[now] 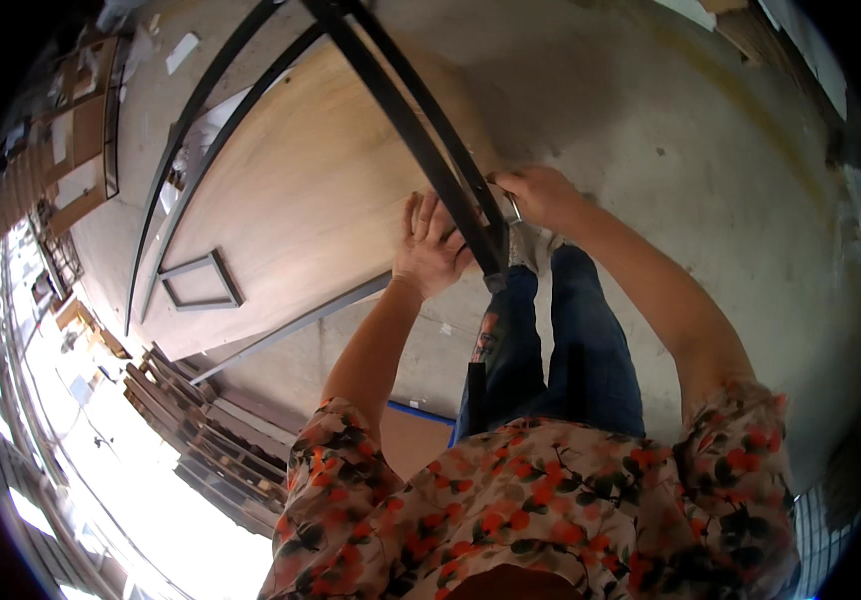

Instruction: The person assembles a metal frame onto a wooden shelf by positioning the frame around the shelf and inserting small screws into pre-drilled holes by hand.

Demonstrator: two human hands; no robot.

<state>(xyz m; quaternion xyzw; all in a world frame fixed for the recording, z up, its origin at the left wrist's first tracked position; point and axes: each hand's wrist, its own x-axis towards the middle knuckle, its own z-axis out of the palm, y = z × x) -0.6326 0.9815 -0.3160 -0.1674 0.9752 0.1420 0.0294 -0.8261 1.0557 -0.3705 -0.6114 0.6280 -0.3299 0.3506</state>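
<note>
A dark metal frame [388, 88] of long square bars rises in front of me, its near corner close to my shins. Against the left side of that corner rests my left hand [431, 250], fingers spread and nothing gripped. On the other side my right hand [543, 196] is closed, pinching a thin shiny metal rod [517, 210] that looks like a hex key. Its tip is beside the frame's lower end; whether it sits in a bolt is too small to tell. Beneath the frame lies a large pale wooden board [301, 170].
A small dark rectangular bracket [201, 282] shows over the board's left part. A long grey bar [296, 332] runs along its near edge. Stacked wooden pallets [211, 440] stand at the lower left, cardboard boxes [81, 150] at the far left. The floor is concrete.
</note>
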